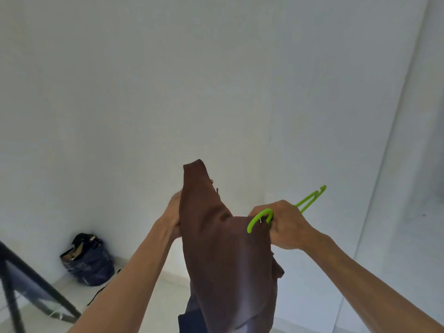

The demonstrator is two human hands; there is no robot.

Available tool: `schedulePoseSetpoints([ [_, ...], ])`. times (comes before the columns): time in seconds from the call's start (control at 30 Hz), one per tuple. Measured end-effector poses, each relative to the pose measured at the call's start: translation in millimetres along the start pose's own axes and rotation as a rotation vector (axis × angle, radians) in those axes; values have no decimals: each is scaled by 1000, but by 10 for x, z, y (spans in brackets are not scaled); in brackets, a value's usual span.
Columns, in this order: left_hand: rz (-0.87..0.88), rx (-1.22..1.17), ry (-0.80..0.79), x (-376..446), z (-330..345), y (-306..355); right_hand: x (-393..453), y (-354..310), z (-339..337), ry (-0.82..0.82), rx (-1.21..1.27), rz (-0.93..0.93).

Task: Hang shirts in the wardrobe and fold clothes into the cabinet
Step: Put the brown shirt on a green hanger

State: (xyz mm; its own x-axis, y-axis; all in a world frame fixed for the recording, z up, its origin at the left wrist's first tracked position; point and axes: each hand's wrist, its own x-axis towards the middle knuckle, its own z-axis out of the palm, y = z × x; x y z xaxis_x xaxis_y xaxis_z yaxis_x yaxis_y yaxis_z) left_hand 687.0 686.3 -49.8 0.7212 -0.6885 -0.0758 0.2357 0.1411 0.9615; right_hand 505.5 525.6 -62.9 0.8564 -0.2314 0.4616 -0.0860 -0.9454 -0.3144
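At the far left, low down, a dark metal frame [36, 282] leans across the corner of the view, and just right of it a dark plastic bag [87, 260] stuffed with odds and ends sits on the pale floor against the white wall [216, 68].

The left hand [173, 216] is raised at centre and grips the left edge of the brown shirt [221, 239]; its fingers go behind the cloth, so I cannot tell how they lie beyond that they hold the fabric. The shirt hangs between both hands, one part peaked upward, the rest drooping toward the near edge.

The right hand [283, 224] has its fingers curled round the neck of the green hanger [260, 219], pinching some shirt fabric with it; the hook curves left of the hand and one arm of the hanger juts out to the far right.

By my judgement the shirt is only being fitted onto the hanger. No wardrobe or cabinet shows, so hanging this shirt and all the folding appear still to be done.
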Motion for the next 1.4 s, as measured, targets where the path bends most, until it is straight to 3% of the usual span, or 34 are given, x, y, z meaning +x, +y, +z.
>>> schedulePoseSetpoints([
  [0.1,-17,54,-254,22,-160,168,15,-165,125,-78,-54,-15],
  [0.17,-38,295,-407,18,-193,215,94,-302,250,-73,-114,-97],
  [0.27,58,682,-400,-11,-178,249,234,-512,355,-74,-220,-140],
  [0.33,103,613,-359,30,-274,232,263,-617,392,-102,-234,-112],
  [0.53,133,9,-138,-20,-651,510,219,-578,351,-291,-135,50],
  [0.73,249,-231,-66,-197,-855,920,321,-374,120,-446,-537,318],
  [0.8,271,-264,-68,-211,-914,994,395,-411,-22,-385,-413,354],
  [0.9,293,-254,-104,-233,-943,1021,614,-542,-119,-111,63,317],
  [0.97,292,-295,-143,-294,-863,1017,773,-722,-106,-69,260,261],
  [1.17,390,-400,-175,-434,-668,1057,963,-1089,375,-245,308,163],
  [1.27,387,-408,-241,-438,-834,1075,969,-1072,474,-225,307,186],
  [1.33,364,-298,-229,-389,-1088,1066,994,-1036,386,-163,308,195],
  [1.4,266,-37,-172,-347,-1333,1035,1025,-992,238,-94,313,205],
])
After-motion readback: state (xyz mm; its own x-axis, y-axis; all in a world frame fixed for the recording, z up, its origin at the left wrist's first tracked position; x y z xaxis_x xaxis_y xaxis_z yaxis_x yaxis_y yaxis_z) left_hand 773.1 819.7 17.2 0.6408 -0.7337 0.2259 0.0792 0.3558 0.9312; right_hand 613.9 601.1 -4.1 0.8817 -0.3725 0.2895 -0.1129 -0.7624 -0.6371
